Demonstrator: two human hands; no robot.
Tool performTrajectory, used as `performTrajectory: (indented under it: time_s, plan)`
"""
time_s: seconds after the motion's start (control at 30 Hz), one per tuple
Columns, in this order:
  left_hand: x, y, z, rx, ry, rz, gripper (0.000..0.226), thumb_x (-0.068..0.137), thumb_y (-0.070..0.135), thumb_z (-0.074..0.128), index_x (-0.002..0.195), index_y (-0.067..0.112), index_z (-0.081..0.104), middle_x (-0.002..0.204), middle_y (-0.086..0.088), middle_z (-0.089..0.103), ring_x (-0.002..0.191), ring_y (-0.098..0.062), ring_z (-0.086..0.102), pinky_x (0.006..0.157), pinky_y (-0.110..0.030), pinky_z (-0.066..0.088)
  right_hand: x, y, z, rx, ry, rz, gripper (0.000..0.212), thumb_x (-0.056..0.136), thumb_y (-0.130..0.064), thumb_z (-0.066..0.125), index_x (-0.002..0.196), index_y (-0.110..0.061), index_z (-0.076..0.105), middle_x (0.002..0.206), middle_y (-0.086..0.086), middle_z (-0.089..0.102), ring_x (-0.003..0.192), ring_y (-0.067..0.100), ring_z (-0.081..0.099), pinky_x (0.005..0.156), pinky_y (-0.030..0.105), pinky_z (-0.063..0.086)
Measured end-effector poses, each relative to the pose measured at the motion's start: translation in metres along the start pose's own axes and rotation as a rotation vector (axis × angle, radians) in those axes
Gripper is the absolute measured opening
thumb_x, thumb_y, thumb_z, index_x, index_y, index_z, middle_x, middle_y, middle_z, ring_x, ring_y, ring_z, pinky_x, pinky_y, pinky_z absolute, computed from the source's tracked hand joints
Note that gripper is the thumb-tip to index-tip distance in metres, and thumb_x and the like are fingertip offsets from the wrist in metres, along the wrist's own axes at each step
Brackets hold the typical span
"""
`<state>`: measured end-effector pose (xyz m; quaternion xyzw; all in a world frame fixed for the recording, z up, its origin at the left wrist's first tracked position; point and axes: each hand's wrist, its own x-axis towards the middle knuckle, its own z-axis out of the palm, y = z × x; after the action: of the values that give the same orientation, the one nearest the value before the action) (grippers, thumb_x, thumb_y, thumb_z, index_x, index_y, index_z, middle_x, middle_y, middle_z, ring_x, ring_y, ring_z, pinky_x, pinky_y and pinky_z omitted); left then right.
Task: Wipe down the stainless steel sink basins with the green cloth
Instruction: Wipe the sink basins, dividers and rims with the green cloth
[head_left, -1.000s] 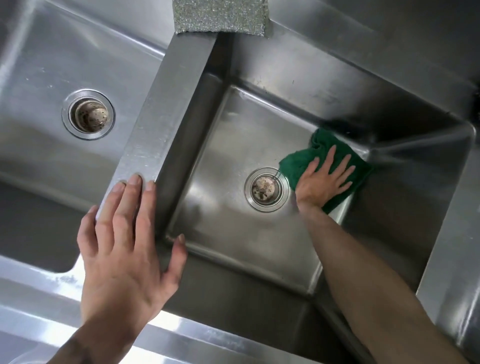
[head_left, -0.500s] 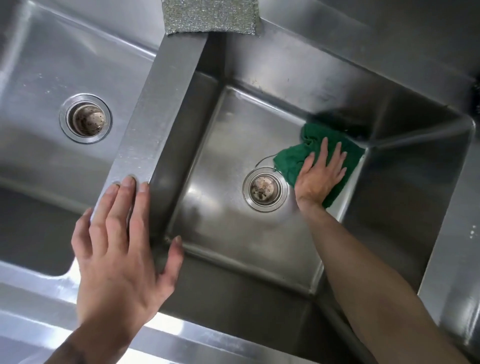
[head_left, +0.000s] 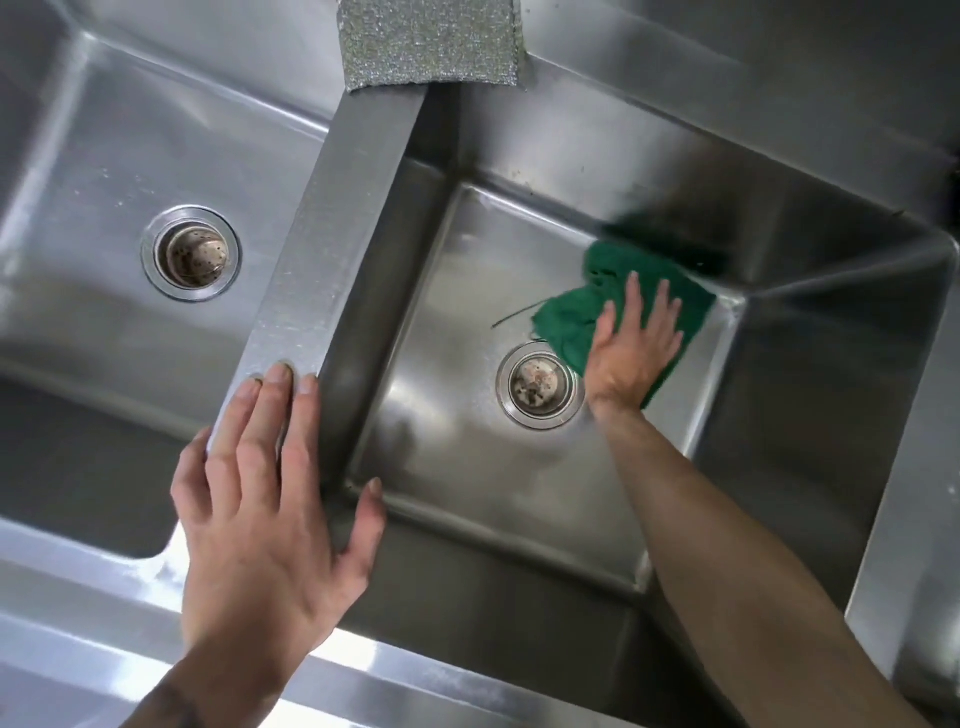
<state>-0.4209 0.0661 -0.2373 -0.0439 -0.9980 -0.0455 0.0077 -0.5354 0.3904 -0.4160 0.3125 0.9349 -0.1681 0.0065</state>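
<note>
Cloth (head_left: 566, 319): pinned to basin (head_left: 467, 447) floor beside drain (head_left: 540, 385) under flat, spread right hand (head_left: 636, 349); left hand (head_left: 260, 499) flat on divider (head_left: 332, 249).

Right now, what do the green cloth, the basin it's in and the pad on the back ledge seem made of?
Green cloth: soft fabric, probably woven; it bunches and trails a loose thread. Right basin: stainless steel, brushed, with blurred reflections. Pad: glittery silver mesh, likely a metallic-thread scourer.
</note>
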Motion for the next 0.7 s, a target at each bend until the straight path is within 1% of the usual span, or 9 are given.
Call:
performTrajectory:
  time_s: [0.1,0.17,0.3,0.4,0.47,0.57,0.63,0.67,0.7]
  plan:
    - [0.000,0.000,0.001,-0.015,0.021,0.014,0.088,0.098,0.056,0.046,0.169,0.009,0.025,0.177,-0.009,0.023,0.163,-0.030,0.025,0.124,-0.057,0.026,-0.001,-0.015,-0.001,0.062,0.004,0.221,0.059,0.110,-0.050,0.037,0.164,-0.025,0.034,0.175,0.009,0.014,0.162,0.033,0.006,0.129,0.056,0.007]
    - [0.000,0.000,0.001,-0.013,0.024,0.007,0.085,0.100,0.057,0.045,0.169,0.009,0.027,0.176,-0.008,0.026,0.162,-0.030,0.028,0.123,-0.057,0.029,-0.007,-0.038,0.002,0.127,0.001,0.255,0.059,0.111,-0.046,0.039,0.163,-0.020,0.034,0.175,0.011,0.014,0.162,0.034,0.006,0.130,0.054,0.006]
    - [0.000,0.000,0.000,-0.058,0.044,0.006,0.081,0.100,0.053,0.048,0.166,0.010,0.035,0.174,-0.008,0.033,0.159,-0.029,0.036,0.118,-0.057,0.034,-0.029,-0.095,0.014,0.292,0.061,0.126,0.044,0.111,-0.023,0.048,0.153,-0.012,0.052,0.167,0.015,0.035,0.158,0.035,0.024,0.130,0.043,0.015]
    - [0.003,0.000,-0.002,-0.120,0.089,-0.009,0.070,0.099,0.046,0.051,0.160,0.011,0.048,0.169,-0.006,0.042,0.152,-0.027,0.045,0.112,-0.052,0.039,-0.037,-0.149,0.027,0.474,0.067,0.033,0.037,0.106,-0.013,0.056,0.142,-0.010,0.064,0.152,0.018,0.053,0.142,0.037,0.046,0.123,0.042,0.032]
    - [0.008,-0.002,-0.006,-0.209,0.085,-0.037,0.063,0.097,0.042,0.053,0.153,0.014,0.056,0.164,-0.005,0.048,0.140,-0.030,0.052,0.106,-0.049,0.040,-0.036,-0.179,0.031,0.636,0.026,0.034,0.037,0.104,-0.009,0.060,0.141,-0.010,0.065,0.140,0.015,0.061,0.131,0.032,0.055,0.116,0.036,0.041]
    - [0.030,-0.011,-0.016,-0.345,0.069,-0.024,0.050,0.099,0.033,0.054,0.143,0.011,0.062,0.151,-0.012,0.055,0.112,-0.037,0.058,0.097,-0.043,0.036,-0.030,-0.206,0.027,1.011,-0.076,0.244,0.046,0.101,-0.009,0.067,0.144,-0.017,0.055,0.136,0.005,0.066,0.124,0.019,0.062,0.111,0.018,0.044]
    - [0.058,-0.020,-0.020,-0.363,0.050,0.030,0.049,0.102,0.030,0.052,0.145,0.006,0.059,0.147,-0.018,0.057,0.105,-0.037,0.056,0.095,-0.037,0.031,-0.022,-0.215,0.021,1.265,-0.118,0.428,0.044,0.098,-0.011,0.072,0.138,-0.017,0.054,0.128,0.007,0.071,0.116,0.018,0.068,0.107,0.027,0.052]
    - [0.073,-0.024,-0.022,-0.375,0.033,0.050,0.050,0.105,0.031,0.050,0.147,0.006,0.055,0.146,-0.018,0.056,0.106,-0.037,0.054,0.095,-0.036,0.031,-0.018,-0.218,0.020,1.351,-0.112,0.475,0.038,0.097,-0.011,0.073,0.132,-0.014,0.058,0.120,0.006,0.074,0.109,0.015,0.072,0.099,0.027,0.057]
    - [0.087,-0.026,-0.021,-0.398,0.010,0.063,0.051,0.107,0.032,0.047,0.151,0.007,0.051,0.146,-0.017,0.053,0.109,-0.036,0.053,0.098,-0.037,0.034,-0.015,-0.221,0.022,1.383,-0.093,0.484,0.032,0.097,-0.012,0.074,0.128,-0.013,0.064,0.112,0.002,0.076,0.102,0.008,0.073,0.090,0.021,0.058]
